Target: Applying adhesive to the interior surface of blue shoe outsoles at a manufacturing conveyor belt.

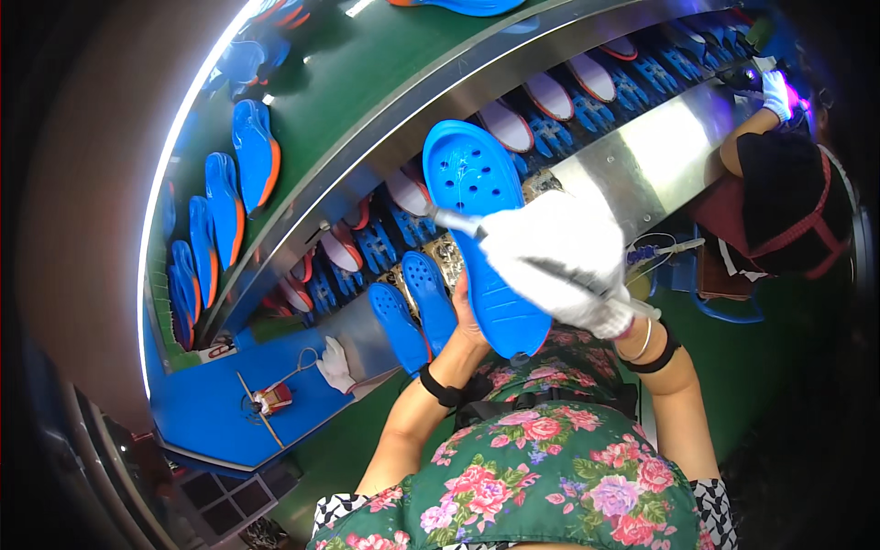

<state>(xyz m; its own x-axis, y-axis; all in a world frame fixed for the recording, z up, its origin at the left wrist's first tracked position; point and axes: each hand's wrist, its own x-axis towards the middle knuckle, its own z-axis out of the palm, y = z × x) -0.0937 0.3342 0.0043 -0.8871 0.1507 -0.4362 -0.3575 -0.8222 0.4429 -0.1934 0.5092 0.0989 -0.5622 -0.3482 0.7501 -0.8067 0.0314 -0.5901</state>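
Note:
A large blue shoe sole (pixel 481 183), with round holes in its upper end and ribbed lines lower down, is raised in front of me. My bare left hand (pixel 467 316) grips its left edge, most of the fingers hidden behind it. My right hand (pixel 559 257), in a white glove, is closed around a slim pale-handled brush (pixel 458 221). Its tip reaches across the sole to the left, and the handle's other end shows near my wrist. Whether the tip touches the sole, I cannot tell. Two more blue soles (pixel 426 289) (pixel 392 316) lie just left of my left hand.
Beyond the metal rail, a green conveyor (pixel 321 119) carries blue soles with orange edges. White-bottomed shoes (pixel 550 96) stand along a lower rack. A blue table (pixel 211 403) at left holds a small tool and a white cloth (pixel 336 365). A co-worker (pixel 775 202) works at far right.

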